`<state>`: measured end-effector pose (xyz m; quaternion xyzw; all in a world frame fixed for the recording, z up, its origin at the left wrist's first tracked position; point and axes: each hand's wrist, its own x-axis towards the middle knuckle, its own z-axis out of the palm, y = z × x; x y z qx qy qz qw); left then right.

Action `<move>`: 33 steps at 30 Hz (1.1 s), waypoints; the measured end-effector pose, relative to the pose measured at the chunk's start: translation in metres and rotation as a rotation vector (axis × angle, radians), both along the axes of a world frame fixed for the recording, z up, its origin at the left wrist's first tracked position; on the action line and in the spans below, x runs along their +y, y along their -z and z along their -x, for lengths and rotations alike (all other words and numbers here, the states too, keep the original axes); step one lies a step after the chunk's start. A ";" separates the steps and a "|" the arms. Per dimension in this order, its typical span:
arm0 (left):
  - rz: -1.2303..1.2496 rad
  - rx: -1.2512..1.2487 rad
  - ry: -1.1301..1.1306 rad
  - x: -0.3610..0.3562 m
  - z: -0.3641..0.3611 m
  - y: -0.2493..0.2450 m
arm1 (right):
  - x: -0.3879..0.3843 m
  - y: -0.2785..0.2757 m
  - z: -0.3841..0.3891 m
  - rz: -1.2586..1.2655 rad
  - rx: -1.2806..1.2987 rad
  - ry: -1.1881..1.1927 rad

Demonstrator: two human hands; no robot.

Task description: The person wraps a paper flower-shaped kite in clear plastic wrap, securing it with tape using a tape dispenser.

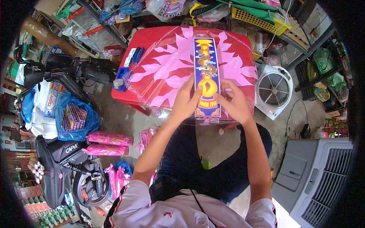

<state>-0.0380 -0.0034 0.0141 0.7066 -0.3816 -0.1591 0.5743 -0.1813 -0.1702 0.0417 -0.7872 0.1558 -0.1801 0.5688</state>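
A long blue and yellow printed box (205, 76) labelled "DAI MINH" lies lengthwise on the red table (131, 89), its near end towards me. My left hand (186, 100) grips the box's left side near that end, thumb on the top face. On the right side, my right hand (234, 99) holds it with the thumb on the printed top and the fingers curled at the edge. The far end reaches past the table's middle. A pink leaf-patterned cover (167, 60) is spread under the box. What lies beneath the box is hidden.
At the table's left edge are a blue tape dispenser (121, 79) and a dark blue and white item (134, 57). A fan (274, 89) stands to the right, an air cooler (313, 174) lower right. A motorbike (61, 167), pink packets (110, 143) and a blue bag (91, 121) are left.
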 end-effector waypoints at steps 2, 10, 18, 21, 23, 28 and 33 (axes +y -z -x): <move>0.011 -0.002 0.004 -0.001 0.000 0.001 | 0.003 0.003 -0.002 0.023 -0.021 0.004; -0.008 -0.040 -0.023 -0.003 -0.001 0.000 | 0.012 -0.010 -0.003 -0.141 -0.004 -0.042; -0.035 -0.033 -0.021 -0.002 0.000 0.000 | 0.015 -0.014 -0.003 -0.264 0.032 -0.071; -0.060 -0.035 -0.026 -0.001 0.002 -0.001 | 0.015 -0.012 -0.004 -0.212 0.012 -0.058; -0.074 -0.016 -0.030 -0.002 0.004 -0.001 | 0.015 -0.012 -0.004 -0.232 0.004 -0.056; -0.061 -0.027 -0.030 -0.004 0.006 -0.004 | 0.016 -0.013 -0.004 -0.236 -0.006 -0.037; -0.106 -0.038 -0.030 -0.003 0.003 -0.001 | 0.014 -0.003 -0.005 -0.153 -0.049 -0.027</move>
